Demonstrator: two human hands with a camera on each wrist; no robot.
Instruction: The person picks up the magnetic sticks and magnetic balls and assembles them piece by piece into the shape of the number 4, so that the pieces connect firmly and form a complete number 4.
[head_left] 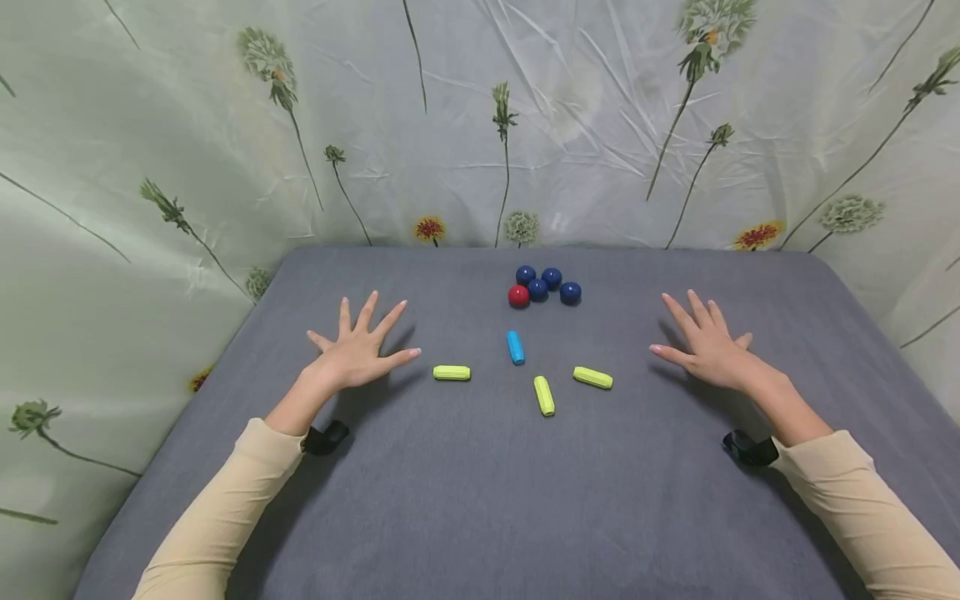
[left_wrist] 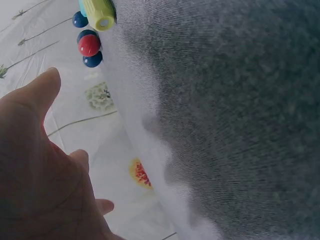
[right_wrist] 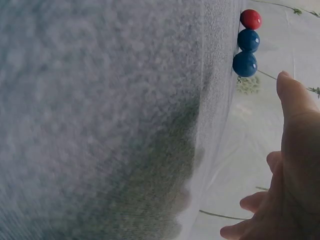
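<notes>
My left hand (head_left: 354, 354) hovers over the left part of the grey table, fingers spread and holding nothing. Its thumb is close to a yellow-green ridged stick (head_left: 452, 373). On the right, my right hand (head_left: 711, 350) is likewise spread above the cloth with nothing in it. Nearest to it lies another yellow-green stick (head_left: 592, 377). Between the hands are a third yellow-green stick (head_left: 543, 396) and a blue stick (head_left: 516, 347). Behind them sit a red ball (head_left: 518, 296) and several dark blue balls (head_left: 570, 292), grouped together. In the left wrist view, a yellow-green stick (left_wrist: 99, 14) partly covers the blue one.
A grey cloth (head_left: 450, 500) covers the table. Behind it and along its left and right sides hangs a pale curtain (head_left: 420, 167) printed with flowers. A dark band (head_left: 326, 437) is on the left wrist, and a similar band (head_left: 750, 450) on the right.
</notes>
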